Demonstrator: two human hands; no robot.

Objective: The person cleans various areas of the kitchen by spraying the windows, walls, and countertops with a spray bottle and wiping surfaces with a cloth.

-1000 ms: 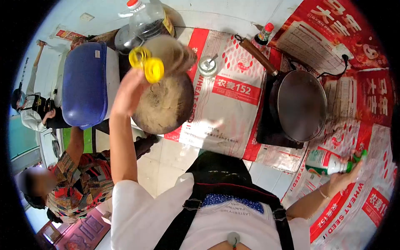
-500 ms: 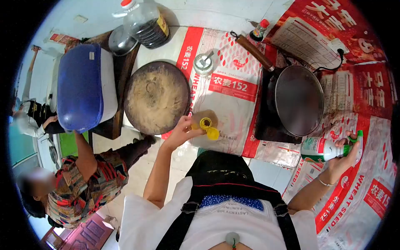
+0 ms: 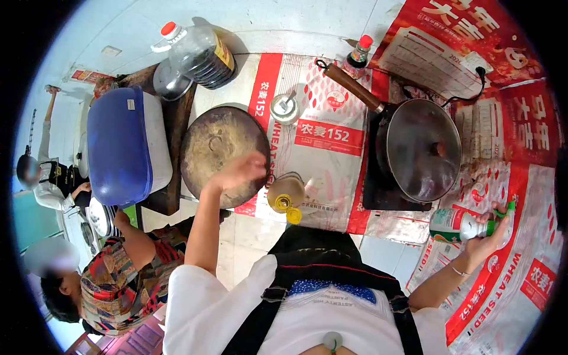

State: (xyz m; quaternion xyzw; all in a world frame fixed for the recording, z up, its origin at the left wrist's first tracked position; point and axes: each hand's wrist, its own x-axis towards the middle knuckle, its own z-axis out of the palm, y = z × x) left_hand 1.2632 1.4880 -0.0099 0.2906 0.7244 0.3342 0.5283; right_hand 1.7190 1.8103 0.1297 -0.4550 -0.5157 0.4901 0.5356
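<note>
My left hand (image 3: 239, 171) is open and empty, slightly blurred, above the right part of a round, flour-dusted board (image 3: 216, 145). Just right of that hand, a clear bottle (image 3: 287, 190) with an open yellow flip cap stands near the counter's front edge. At the right, my right hand (image 3: 486, 241) is wrapped round a white and green bottle (image 3: 447, 223) with a green cap, which lies sideways in the grip. A dark pan (image 3: 383, 142) with a glass lid (image 3: 423, 151) sits on a black cooker (image 3: 387, 200).
A glass jar (image 3: 285, 109) stands behind the yellow-capped bottle. Farther back are a large red-capped jug (image 3: 204, 56) and a small sauce bottle (image 3: 358, 54). A blue-lidded bin (image 3: 121, 145) is at the left. One person (image 3: 127, 266) is near it, another (image 3: 53, 177) beyond.
The yellow-capped bottle came down from over the round board to the counter's front. My left hand let go of it and moved left over the board. My right hand kept its bottle.
</note>
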